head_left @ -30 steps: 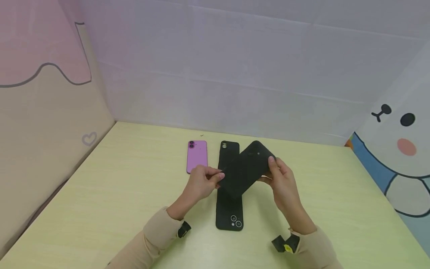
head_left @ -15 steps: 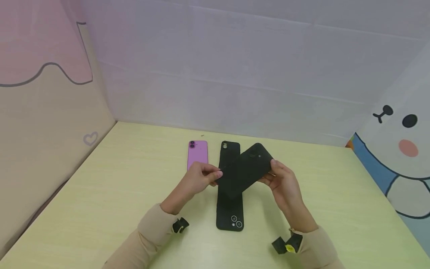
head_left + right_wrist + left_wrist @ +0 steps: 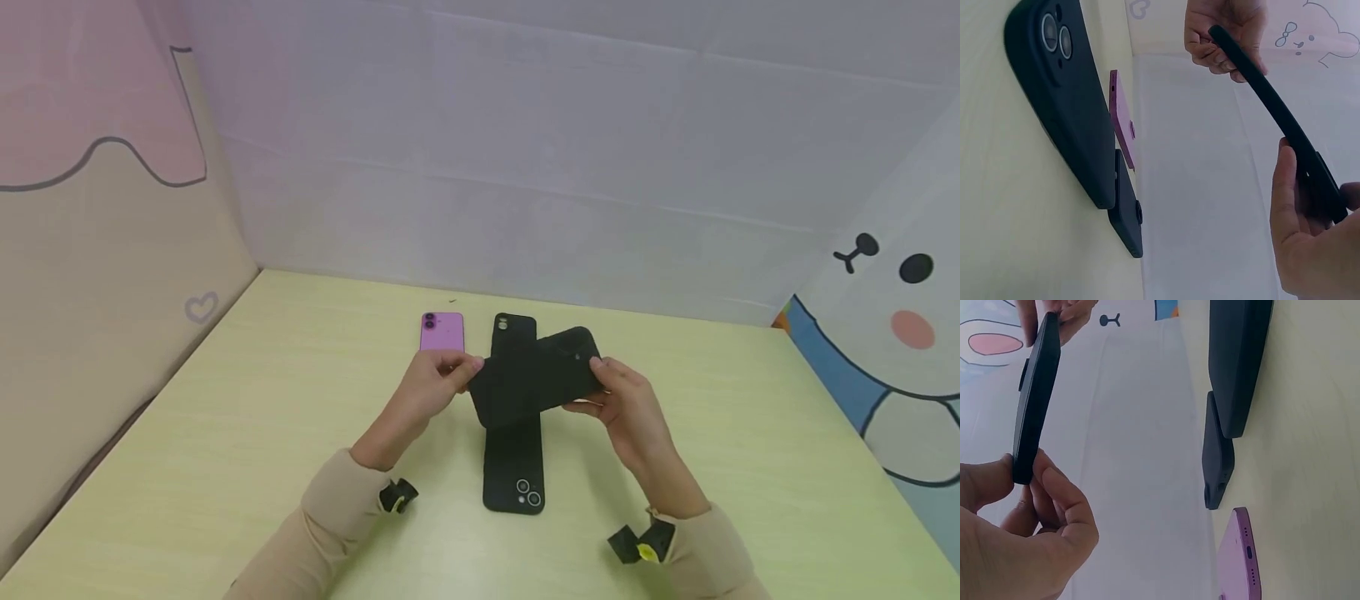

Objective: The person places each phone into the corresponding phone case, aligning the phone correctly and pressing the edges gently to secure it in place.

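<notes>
A matte black phone (image 3: 532,379), with a small raised camera area, is held between both hands above the table. In the head view my left hand (image 3: 420,392) pinches its left end between thumb and fingers. My right hand (image 3: 636,417) grips the right end near the camera. The left wrist view shows the held phone (image 3: 1038,397) edge-on, with a raised camera part on one face. Beneath it lie a far black phone (image 3: 514,330) and a near black phone (image 3: 513,471) with ringed lenses. A pink phone (image 3: 442,332) is partly hidden behind my left hand.
The phones lie on a pale yellow table (image 3: 262,433). A whitish cloth wall (image 3: 525,167) rises along its back edge, with printed side panels left and right. A tiny dark mark (image 3: 452,301) shows behind the pink phone.
The held phone has turned from a steep slant to nearly level, its left end moving up and left with my left hand. My right hand has shifted slightly down. The other phones stay put.
</notes>
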Available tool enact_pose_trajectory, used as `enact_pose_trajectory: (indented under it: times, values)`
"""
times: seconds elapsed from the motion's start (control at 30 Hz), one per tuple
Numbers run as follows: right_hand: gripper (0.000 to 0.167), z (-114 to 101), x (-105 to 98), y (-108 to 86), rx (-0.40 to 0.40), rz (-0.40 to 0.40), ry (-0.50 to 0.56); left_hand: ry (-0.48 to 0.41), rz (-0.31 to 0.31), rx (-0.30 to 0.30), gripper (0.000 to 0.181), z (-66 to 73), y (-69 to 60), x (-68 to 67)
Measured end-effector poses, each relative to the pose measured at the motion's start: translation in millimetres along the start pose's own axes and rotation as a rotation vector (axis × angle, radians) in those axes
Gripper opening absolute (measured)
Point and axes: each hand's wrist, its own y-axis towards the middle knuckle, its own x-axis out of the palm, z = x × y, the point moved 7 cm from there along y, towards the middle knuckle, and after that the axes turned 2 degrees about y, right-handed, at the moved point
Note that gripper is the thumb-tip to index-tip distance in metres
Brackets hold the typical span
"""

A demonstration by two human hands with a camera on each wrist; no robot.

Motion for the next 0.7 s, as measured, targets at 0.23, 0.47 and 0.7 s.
enact_pose_trajectory:
  times: [0.23, 0.47, 0.7]
  values:
    - [0.014, 1, -2, -0.1, 0.032, 0.063, -0.235, -0.027, 0.049, -0.004, 0.021, 0.2, 1.1, -5.9]
    - [0.013, 7, -5, -0.2, 0.062, 0.130, -0.150, -0.106, -0.010, -0.016, 0.027, -2.8, 4.7, -1.9]
    - [0.013, 7, -9, -2.5, 0.068, 0.201, -0.055, -0.118, -0.212, -0.015, 0.023, -3.1, -0.1, 13.0]
